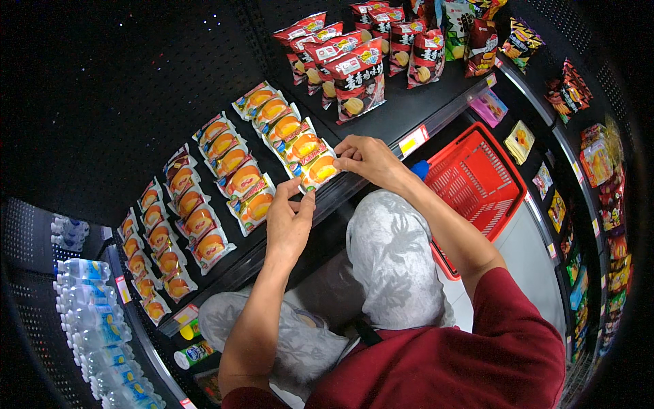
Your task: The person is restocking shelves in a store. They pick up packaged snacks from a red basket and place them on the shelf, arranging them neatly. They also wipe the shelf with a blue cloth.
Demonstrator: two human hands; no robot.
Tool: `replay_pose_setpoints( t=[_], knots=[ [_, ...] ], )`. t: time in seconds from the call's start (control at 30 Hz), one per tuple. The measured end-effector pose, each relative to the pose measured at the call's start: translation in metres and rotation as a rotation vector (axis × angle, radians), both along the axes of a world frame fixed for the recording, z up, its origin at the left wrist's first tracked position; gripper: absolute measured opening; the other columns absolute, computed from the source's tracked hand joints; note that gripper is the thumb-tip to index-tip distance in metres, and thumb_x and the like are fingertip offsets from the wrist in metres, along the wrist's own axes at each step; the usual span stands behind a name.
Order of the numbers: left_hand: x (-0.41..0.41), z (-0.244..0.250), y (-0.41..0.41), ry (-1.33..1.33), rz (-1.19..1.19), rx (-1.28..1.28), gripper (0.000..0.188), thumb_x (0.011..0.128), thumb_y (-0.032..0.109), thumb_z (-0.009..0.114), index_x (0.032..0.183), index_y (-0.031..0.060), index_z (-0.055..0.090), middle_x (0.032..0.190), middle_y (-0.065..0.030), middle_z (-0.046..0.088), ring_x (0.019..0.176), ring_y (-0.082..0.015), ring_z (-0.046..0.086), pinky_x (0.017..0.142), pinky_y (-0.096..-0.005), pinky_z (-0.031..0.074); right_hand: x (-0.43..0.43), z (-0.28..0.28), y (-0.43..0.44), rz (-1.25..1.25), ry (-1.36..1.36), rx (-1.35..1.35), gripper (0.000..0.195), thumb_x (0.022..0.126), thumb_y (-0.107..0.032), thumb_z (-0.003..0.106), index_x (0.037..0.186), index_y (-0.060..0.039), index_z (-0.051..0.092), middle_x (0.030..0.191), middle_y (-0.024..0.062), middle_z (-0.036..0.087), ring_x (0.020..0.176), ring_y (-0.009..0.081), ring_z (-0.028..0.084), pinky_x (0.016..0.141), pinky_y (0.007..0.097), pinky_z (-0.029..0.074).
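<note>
On a black metal store shelf (pixel 301 209), wrapped snack cakes lie in several overlapping rows. My right hand (pixel 357 156) pinches the right edge of the front wrapped cake (pixel 321 168) in the row nearest the chip bags, its fingers bent over the wrapper. At that same pack's lower left corner is my left hand (pixel 294 209), thumb and fingers apart, the fingertips at or just beside the wrapper. The neighbouring row ends in another wrapped cake (pixel 257 205), left of my left hand. Behind my right hand stand red chip bags (pixel 357 82).
A red plastic basket (pixel 475 179) stands at the right, below the shelf edge. Water bottles (pixel 102 322) line the lower left shelf. Snack bags (pixel 557 210) fill shelves at far right. My knees are close under the shelf, near a canister (pixel 194 354).
</note>
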State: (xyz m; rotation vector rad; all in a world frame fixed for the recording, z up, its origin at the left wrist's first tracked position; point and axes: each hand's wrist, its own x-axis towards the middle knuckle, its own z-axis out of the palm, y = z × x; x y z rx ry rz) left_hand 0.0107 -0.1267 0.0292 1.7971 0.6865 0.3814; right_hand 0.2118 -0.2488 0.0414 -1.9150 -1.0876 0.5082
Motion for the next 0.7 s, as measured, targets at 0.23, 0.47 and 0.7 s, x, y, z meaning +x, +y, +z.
replay_pose_setpoints(
  t=[0.23,0.47,0.7],
  knots=[
    [-0.001,0.01,-0.006,0.024,0.003,0.058,0.049,0.096,0.021,0.065,0.136,-0.0036,0.049,0.128,-0.0201,0.058,0.088,-0.0157,0.065,0.06,-0.0261,0.054,-0.006,0.012,-0.003,-0.015,-0.016,0.014,0.033,0.088,-0.016,0.073,0.11,0.0073,0.065,0.095,0.0188,0.072,0.085,0.0254,0.071,0.076,0.0354,0.055],
    [-0.007,0.022,-0.015,-0.04,0.017,0.201,0.042,0.095,0.017,0.065,0.13,-0.0032,0.053,0.113,-0.0153,0.061,0.08,-0.0149,0.062,0.062,-0.0275,0.053,-0.009,0.014,-0.01,-0.065,-0.061,0.085,0.029,0.091,-0.014,0.07,0.115,0.0023,0.066,0.099,0.0116,0.069,0.084,0.0151,0.064,0.075,0.03,0.053],
    [-0.014,0.021,-0.027,-0.231,-0.077,0.373,0.012,0.095,0.01,0.06,0.098,-0.0008,0.064,0.085,-0.0108,0.065,0.068,-0.0185,0.063,0.062,-0.0318,0.051,-0.016,-0.007,-0.044,-0.288,0.091,0.329,0.02,0.095,-0.009,0.064,0.113,-0.0002,0.066,0.101,0.009,0.07,0.094,0.0147,0.065,0.086,0.0284,0.051]
  ],
)
